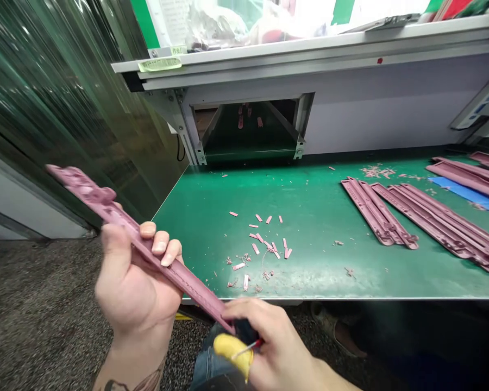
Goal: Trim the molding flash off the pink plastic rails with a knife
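A long pink moulded plastic strip (187, 281) slants across the lower left, its knobbed end high and its plain end low. My left hand (140, 277) is wrapped round its middle, fingertips over the near edge. Down at the low end, my right hand (281, 336) is closed, its index finger against the strip. The right thumb wears a yellow finger cover (232, 350). Beside it shows a thin metal tool with a bit of red (250, 347), gripped in that hand; its exact kind is hidden.
Pink offcuts (255, 248) and curled shavings lie scattered on the green bench (309, 266). Several similar pink strips (436, 222) are laid out at right, some by a blue sheet (468, 193). A conveyor opening (250, 155) sits behind, beneath a shelf (269, 57). Clear plastic curtains (65, 98) hang left.
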{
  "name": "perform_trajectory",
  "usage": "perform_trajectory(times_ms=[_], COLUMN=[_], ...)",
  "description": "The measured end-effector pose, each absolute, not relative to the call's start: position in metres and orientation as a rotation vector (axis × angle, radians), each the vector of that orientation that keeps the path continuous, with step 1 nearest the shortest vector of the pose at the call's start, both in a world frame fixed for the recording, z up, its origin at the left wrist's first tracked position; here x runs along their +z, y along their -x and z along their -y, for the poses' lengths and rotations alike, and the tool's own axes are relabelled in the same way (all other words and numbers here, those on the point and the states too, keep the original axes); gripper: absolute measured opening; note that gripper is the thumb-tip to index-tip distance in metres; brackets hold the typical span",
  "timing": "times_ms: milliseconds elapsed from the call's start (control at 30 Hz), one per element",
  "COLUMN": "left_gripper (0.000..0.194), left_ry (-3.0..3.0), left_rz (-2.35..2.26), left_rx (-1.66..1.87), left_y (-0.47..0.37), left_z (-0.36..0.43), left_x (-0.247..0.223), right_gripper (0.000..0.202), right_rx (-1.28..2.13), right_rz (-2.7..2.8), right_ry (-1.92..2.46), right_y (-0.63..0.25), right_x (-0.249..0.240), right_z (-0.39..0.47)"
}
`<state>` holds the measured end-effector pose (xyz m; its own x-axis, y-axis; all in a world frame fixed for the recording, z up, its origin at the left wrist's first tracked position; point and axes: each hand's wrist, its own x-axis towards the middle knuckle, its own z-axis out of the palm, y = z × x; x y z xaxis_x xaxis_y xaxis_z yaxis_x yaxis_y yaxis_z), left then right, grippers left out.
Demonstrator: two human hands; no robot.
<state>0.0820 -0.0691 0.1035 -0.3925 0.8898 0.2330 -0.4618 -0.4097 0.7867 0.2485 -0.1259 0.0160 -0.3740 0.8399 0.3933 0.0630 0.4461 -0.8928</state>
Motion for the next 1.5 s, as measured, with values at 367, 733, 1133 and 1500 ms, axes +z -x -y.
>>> perform_trajectory(times_ms=[367,733,1133,1500], left_gripper=[0.063,0.053,0.041,0.039], left_ry=[-3.03,-3.206,-2.743,-2.713], left_rz=[-0.656,-0.562,-0.779,-1.11], left_rx=[0.655,0.443,0.948,1.099], left_y=[-0.048,-0.031,-0.054,-0.062], left_z=[0.094,0.076,0.09,0.114], left_x=[0.073,0.105,0.112,0.074], right_gripper=[0.036,0.04,0.036,0.049], right_rx=[1.749,0.764,-0.065,-0.111], right_rz=[1.441,2.156,2.45,2.207], right_ry=[0.853,0.941,0.847,0.877], right_y=[-0.287,-0.302,-0.292,-0.289], right_x=[0.053,0.048,0.048,0.049], right_z=[0.106,0.107,0.095,0.094])
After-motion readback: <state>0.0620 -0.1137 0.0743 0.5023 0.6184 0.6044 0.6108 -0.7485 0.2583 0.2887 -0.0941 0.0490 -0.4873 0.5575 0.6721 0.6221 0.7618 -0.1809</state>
